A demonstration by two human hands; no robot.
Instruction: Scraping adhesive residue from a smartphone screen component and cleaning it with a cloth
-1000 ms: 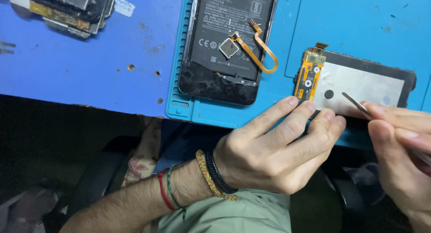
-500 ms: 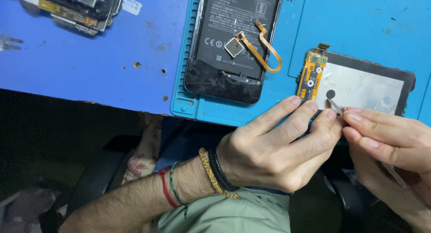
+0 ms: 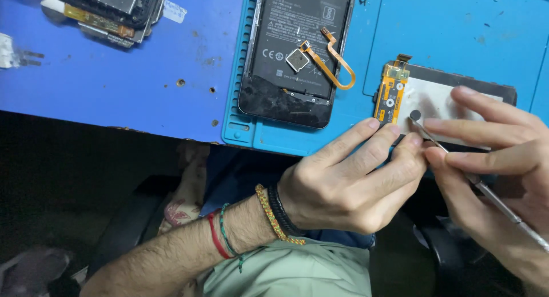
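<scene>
My left hand rests its fingertips on the near edge of a phone display panel that lies face down on the blue mat. A small yellow circuit board sits at the panel's left end. My right hand grips thin metal tweezers, whose tip touches the panel beside a dark round spot next to the board.
An opened black phone body with an orange flex cable and a square sensor lies on the teal repair mat. Another dismantled phone frame sits at the top left of the blue table. The table's near edge runs just under my hands.
My right hand has moved left with the tweezers, bringing their tip from above the panel's middle down to its left part beside the yellow board. The left hand has stayed put.
</scene>
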